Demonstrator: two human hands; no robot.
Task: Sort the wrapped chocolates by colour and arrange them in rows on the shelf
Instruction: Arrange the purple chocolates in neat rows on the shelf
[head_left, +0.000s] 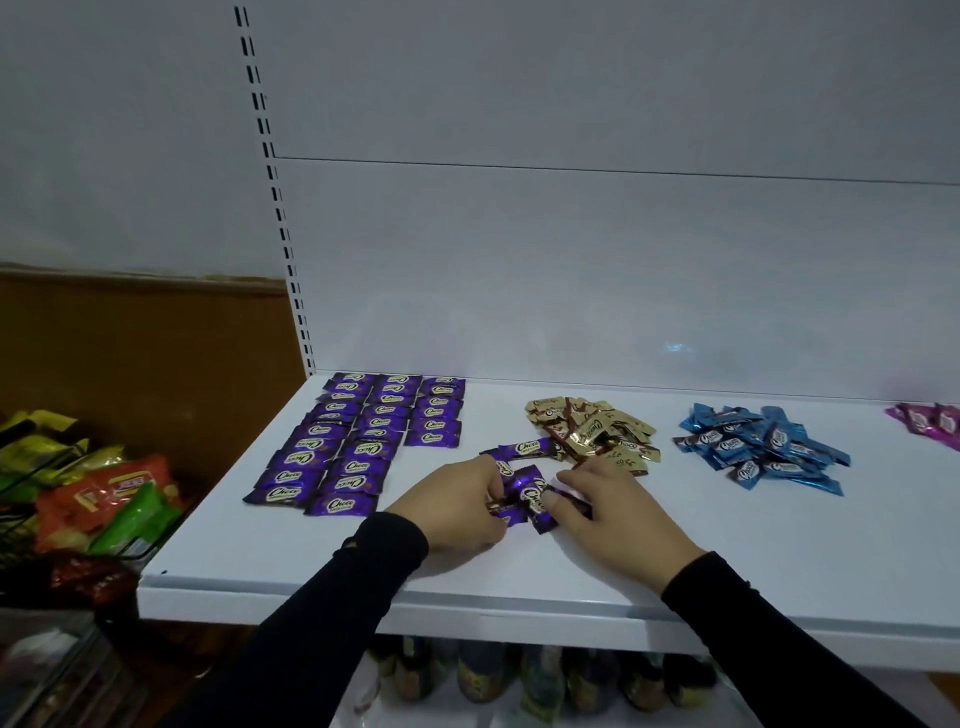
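Observation:
Purple wrapped chocolates lie in three neat rows (363, 441) at the left of the white shelf (519, 571). A small loose bunch of purple chocolates (530, 493) sits at the shelf's middle, and both hands work on it. My left hand (457, 512) pinches purple wrappers at the bunch's left side. My right hand (618, 512) grips a purple chocolate at its right side. One more purple chocolate (524, 449) lies just behind the hands. A gold pile (592, 434), a blue pile (758, 449) and a few pink chocolates (930, 423) lie further right.
A wire basket of snack packets (104, 499) stands left of the shelf. Bottles (519, 675) stand on the level below. A slotted upright (275, 192) runs up the white back panel at the shelf's left end.

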